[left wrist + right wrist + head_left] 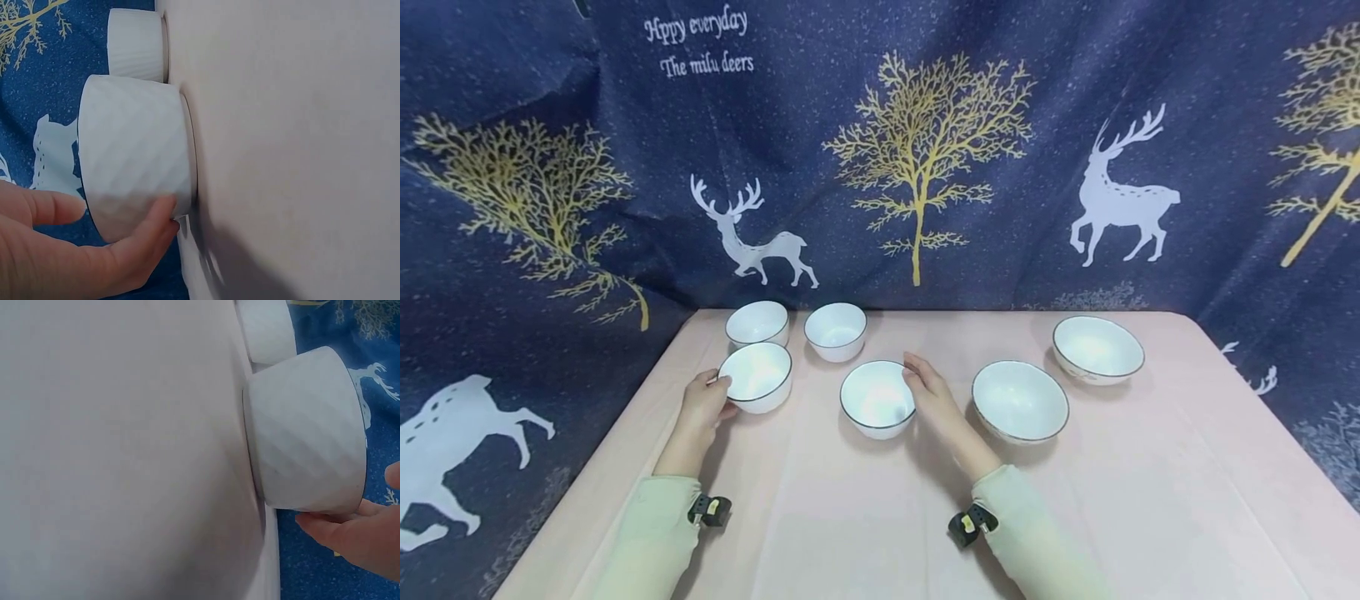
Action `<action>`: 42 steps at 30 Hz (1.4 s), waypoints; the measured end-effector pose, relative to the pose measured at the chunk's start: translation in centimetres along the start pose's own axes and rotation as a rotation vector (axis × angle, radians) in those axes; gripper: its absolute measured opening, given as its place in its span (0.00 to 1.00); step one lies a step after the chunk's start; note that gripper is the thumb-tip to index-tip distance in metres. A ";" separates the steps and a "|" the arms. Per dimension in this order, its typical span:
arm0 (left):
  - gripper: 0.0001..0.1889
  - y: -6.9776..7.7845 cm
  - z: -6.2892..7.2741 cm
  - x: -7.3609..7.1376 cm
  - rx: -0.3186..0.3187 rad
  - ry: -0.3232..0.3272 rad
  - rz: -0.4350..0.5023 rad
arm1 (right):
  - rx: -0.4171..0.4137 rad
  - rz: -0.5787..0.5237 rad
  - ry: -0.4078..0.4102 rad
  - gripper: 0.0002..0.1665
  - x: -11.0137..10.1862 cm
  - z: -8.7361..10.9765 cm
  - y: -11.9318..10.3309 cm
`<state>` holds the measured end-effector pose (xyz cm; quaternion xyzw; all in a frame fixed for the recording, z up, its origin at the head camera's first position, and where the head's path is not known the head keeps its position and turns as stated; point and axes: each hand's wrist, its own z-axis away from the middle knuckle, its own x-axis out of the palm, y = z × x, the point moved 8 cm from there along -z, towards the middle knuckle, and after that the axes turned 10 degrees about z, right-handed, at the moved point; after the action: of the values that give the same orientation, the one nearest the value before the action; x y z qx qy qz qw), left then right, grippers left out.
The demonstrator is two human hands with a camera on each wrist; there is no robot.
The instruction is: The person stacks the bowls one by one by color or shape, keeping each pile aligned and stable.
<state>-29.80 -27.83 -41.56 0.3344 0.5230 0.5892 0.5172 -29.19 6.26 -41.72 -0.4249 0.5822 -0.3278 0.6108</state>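
My left hand (703, 407) holds the left side of a white bowl (757, 377) with a dark rim. In the left wrist view, the thumb meets the rim and the fingers (147, 234) curl against the faceted outer wall. My right hand (936, 400) is at the right side of another white bowl (877, 398), near the table's middle. In the right wrist view, its fingers (322, 528) touch that bowl's outer wall, while the thumb is apart from the rim. Both bowls stand upright; how firmly the right fingers press, I cannot tell.
Behind the left-hand bowl stand two more white bowls, one at the back left (758, 323) and one beside it (836, 332). Two wider bowls, a nearer one (1020, 402) and a farther one (1098, 350), stand on the right. A dark blue deer-patterned cloth (970, 275) hangs behind the pink-covered table (850, 533).
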 end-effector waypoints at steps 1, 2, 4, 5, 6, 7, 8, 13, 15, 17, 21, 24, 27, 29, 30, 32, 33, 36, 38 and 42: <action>0.31 0.0 0.1 0.1 0.003 0.001 0.005 | 0.011 -0.007 -0.005 0.31 0.0 0.0 0.1; 0.30 0.0 0.1 0.1 0.004 0.001 0.007 | 0.017 -0.011 -0.008 0.31 0.1 0.0 0.2; 0.30 0.0 0.2 0.2 0.006 -0.002 0.015 | 0.035 -0.014 -0.012 0.31 0.1 0.1 0.5; 0.29 -0.1 0.3 0.3 0.007 -0.005 0.017 | 0.044 -0.015 -0.014 0.31 0.1 0.1 0.6; 0.29 -0.1 0.3 0.3 0.006 -0.008 0.016 | 0.046 -0.015 -0.016 0.31 0.1 0.1 0.7; 0.29 -0.1 0.3 0.4 0.005 -0.014 0.016 | 0.060 -0.016 -0.018 0.31 0.1 0.1 0.8; 0.29 -0.1 0.3 0.4 0.005 -0.019 0.018 | 0.066 -0.018 -0.018 0.31 0.1 0.1 0.9; 0.28 -0.4 0.2 0.4 -0.008 -0.037 0.036 | 0.099 -0.037 -0.022 0.31 0.2 0.0 1.4; 0.28 -0.6 0.2 0.5 -0.020 -0.042 0.048 | 0.108 -0.051 -0.024 0.30 0.2 0.0 1.5; 0.28 -0.7 0.1 0.5 -0.031 -0.050 0.069 | 0.119 -0.061 -0.025 0.30 0.1 0.0 1.7; 0.28 -0.9 0.2 0.6 -0.057 -0.062 0.114 | 0.143 -0.101 -0.029 0.30 0.1 0.1 2.1; 0.28 -1.0 0.3 0.7 -0.076 -0.063 0.151 | 0.169 -0.154 -0.032 0.28 0.1 0.2 2.3; 0.28 -1.0 0.3 0.7 -0.081 -0.064 0.182 | 0.200 -0.207 -0.032 0.27 0.2 0.2 2.6; 0.28 -1.0 0.3 0.7 -0.080 -0.057 0.193 | 0.218 -0.232 -0.026 0.27 0.2 0.2 2.8; 0.28 -1.0 0.3 0.7 -0.077 -0.054 0.198 | 0.224 -0.242 -0.021 0.27 0.2 0.2 2.9; 0.28 -1.0 0.3 0.7 -0.069 -0.045 0.207 | 0.236 -0.262 -0.013 0.26 0.3 0.2 3.0; 0.28 -1.0 0.4 0.7 -0.067 -0.036 0.208 | 0.242 -0.270 -0.009 0.26 0.3 0.2 3.1; 0.28 -1.1 0.4 0.7 -0.058 -0.019 0.213 | 0.251 -0.293 -0.003 0.26 0.4 0.2 3.2; 0.28 -1.1 0.5 0.6 -0.057 -0.005 0.220 | 0.256 -0.304 -0.002 0.26 0.5 0.3 3.2; 0.28 -1.2 0.6 0.4 -0.057 0.016 0.232 | 0.252 -0.326 -0.010 0.26 0.6 0.3 3.2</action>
<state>-29.00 -27.34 -42.65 0.3733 0.4678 0.6623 0.4507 -29.09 7.15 -44.90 -0.4350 0.4573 -0.4905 0.6009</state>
